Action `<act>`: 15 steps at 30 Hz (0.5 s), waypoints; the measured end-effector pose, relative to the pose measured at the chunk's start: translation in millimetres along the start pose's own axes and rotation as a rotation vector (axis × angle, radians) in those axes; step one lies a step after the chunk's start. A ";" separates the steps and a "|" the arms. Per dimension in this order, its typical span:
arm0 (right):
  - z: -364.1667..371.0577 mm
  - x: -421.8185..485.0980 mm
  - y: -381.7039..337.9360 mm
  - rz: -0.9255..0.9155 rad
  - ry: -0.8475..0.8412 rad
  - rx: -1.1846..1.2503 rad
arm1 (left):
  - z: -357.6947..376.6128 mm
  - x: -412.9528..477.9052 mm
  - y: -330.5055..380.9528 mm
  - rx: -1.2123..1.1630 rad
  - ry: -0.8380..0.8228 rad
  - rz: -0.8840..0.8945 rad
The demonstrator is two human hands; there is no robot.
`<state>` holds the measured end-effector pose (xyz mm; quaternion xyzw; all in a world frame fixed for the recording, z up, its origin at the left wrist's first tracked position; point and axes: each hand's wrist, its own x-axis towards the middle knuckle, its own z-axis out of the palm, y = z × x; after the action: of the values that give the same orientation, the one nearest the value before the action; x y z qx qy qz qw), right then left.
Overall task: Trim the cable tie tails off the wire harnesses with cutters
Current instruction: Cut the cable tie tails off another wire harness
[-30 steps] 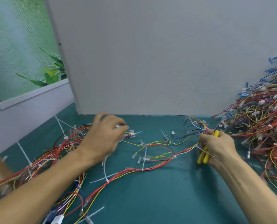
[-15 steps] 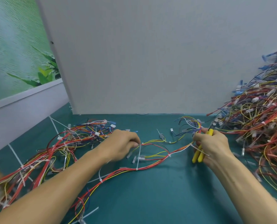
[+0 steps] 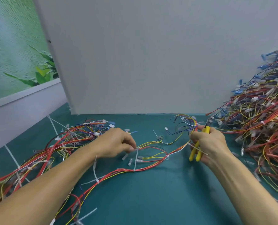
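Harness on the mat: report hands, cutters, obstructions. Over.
Left hand pinches harness beside a tie. Right hand grips yellow cutters. Long tie tail uncut. Harness pile crowds right side.

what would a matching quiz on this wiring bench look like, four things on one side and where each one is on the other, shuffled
Things
1. yellow-handled cutters
2. loose red and yellow wire harness
3. tall heap of multicoloured wire harnesses
4. grey partition board

Places
A. upright behind the teal mat
B. pinched by fingers of the left hand
C. piled at the right edge
D. gripped in the right hand

Pairs: 1-D, 2-B, 3-C, 4-A
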<state>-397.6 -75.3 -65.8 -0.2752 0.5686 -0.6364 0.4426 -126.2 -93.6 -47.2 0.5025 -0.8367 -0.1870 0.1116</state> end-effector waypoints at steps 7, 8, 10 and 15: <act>2.5 -1.9 -1.1 -0.011 -0.017 0.007 | 1.5 0.6 9.4 -0.227 0.036 -0.025; 3.1 -2.3 -1.4 -0.013 -0.020 0.008 | 1.6 0.8 10.6 -0.235 0.048 -0.013; 4.2 -3.3 -2.4 -0.021 -0.031 0.012 | 1.8 1.4 12.2 -0.231 0.070 0.006; 7.8 -7.3 -2.7 -0.040 -0.054 -0.003 | 0.0 2.2 11.2 -0.282 0.104 -0.011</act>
<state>-388.3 -72.7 -60.5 -0.3041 0.5516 -0.6369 0.4445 -136.1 -90.8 -42.4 0.4955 -0.7924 -0.2771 0.2231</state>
